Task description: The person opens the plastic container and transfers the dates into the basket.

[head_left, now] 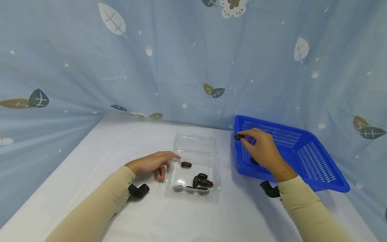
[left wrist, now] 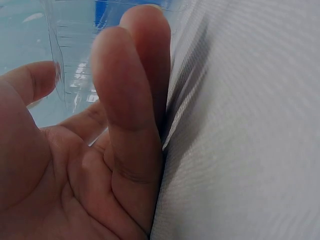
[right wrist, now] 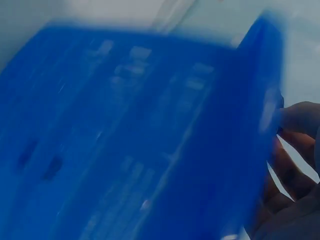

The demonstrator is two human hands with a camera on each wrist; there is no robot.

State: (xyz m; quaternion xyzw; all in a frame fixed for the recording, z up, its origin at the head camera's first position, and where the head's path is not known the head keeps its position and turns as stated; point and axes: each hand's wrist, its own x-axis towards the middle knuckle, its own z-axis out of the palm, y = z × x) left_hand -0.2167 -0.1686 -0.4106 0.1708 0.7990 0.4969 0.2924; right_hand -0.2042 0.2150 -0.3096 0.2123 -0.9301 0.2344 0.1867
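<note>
A dark brown, wrinkled date (head_left: 238, 137) is pinched between the fingertips of my right hand (head_left: 262, 148), above the left rim of a blue plastic basket (head_left: 314, 164). Another dark piece (head_left: 254, 161) lies inside that basket, partly behind the hand. My left hand (head_left: 154, 163) holds the left rim of a clear plastic box (head_left: 215, 168), one finger reaching over the edge and the others outside. Several dates lie in the box: one (head_left: 185, 164) near its back left, the rest toward the front. In the left wrist view, the lower fingers (left wrist: 125, 80) rest by the white cloth.
The box's clear lid (head_left: 196, 144) stands open at the back. A white cloth (head_left: 136, 222) covers the table. Behind hangs a blue curtain (head_left: 181, 67) with leaf prints, close to the basket's far side. Black wrist mounts (head_left: 138, 191) sit under both sleeves. The right wrist view is blurred.
</note>
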